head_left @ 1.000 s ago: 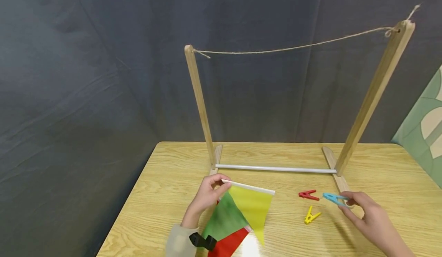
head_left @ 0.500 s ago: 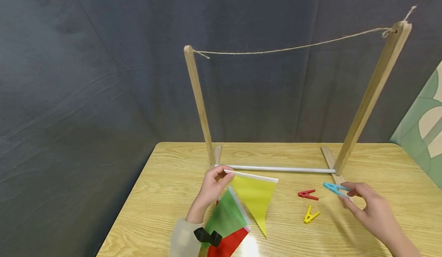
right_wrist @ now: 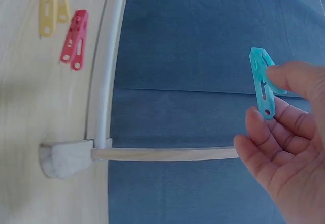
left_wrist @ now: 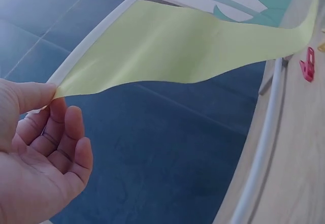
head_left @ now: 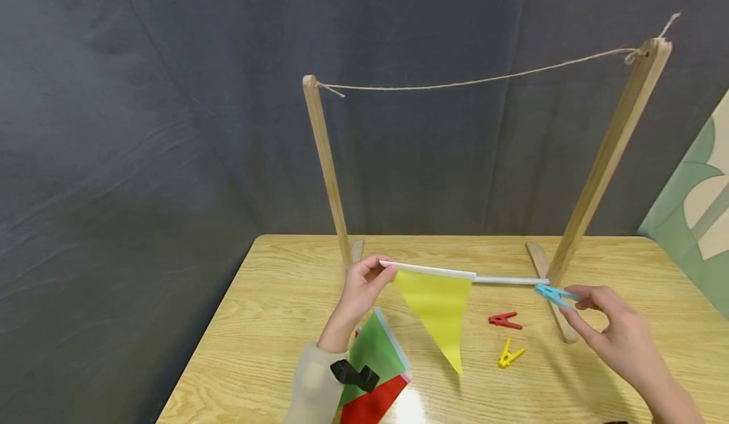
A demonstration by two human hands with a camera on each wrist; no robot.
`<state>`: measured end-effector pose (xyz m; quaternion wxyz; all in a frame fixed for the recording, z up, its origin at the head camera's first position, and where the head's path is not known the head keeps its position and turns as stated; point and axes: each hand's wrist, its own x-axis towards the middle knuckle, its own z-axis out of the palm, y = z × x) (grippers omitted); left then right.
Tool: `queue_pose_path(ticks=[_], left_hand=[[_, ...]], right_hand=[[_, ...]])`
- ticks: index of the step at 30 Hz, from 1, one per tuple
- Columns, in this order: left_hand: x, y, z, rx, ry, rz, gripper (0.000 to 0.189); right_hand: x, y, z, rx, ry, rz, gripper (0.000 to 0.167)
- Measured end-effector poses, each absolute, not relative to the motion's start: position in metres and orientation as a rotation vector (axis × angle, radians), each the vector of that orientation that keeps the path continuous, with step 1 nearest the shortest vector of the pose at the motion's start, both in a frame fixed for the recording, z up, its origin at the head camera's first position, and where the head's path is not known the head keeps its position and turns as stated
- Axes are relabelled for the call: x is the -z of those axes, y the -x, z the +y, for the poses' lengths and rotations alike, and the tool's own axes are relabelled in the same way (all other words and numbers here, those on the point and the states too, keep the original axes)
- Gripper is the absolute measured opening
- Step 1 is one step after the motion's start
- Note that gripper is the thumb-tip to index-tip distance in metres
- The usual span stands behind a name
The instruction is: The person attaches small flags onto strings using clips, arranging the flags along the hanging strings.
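A yellow triangular pennant (head_left: 438, 304) with a white top band hangs from my left hand (head_left: 361, 288), whose thumb and fingers pinch the band's left end. Its tip points down above the table in the head view. My right hand (head_left: 615, 329) pinches a light blue clothespin (head_left: 554, 295) by its handle ends, in front of the stand's right foot. In the right wrist view the thumb lies across the clothespin (right_wrist: 261, 82). Green (head_left: 376, 351) and red (head_left: 373, 402) pennants lie overlapping on the table, partly hidden by my left sleeve.
A red clothespin (head_left: 505, 321) and a yellow clothespin (head_left: 510, 353) lie between my hands on the wooden table (head_left: 256, 323). Behind stands a frame with two wooden posts (head_left: 612, 152), a white bottom bar (head_left: 512, 280) and a slack string (head_left: 433, 87) tied across the top.
My left hand has lifted the yellow pennant up and right, off the green one, so it now hangs free. My right hand has raised the blue clothespin.
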<state>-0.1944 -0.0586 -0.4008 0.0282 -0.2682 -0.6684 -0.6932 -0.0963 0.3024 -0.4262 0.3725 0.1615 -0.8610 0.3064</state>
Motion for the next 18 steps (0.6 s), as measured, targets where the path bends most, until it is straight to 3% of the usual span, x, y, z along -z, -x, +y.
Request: queue_pose_path(ticks=[18], left_hand=[[0.383, 0.206, -0.037, 2.121, 0.874, -1.991, 0.012]], right_hand=[[0.391, 0.108, 0.315, -0.694, -0.46, -2.134, 0.059]])
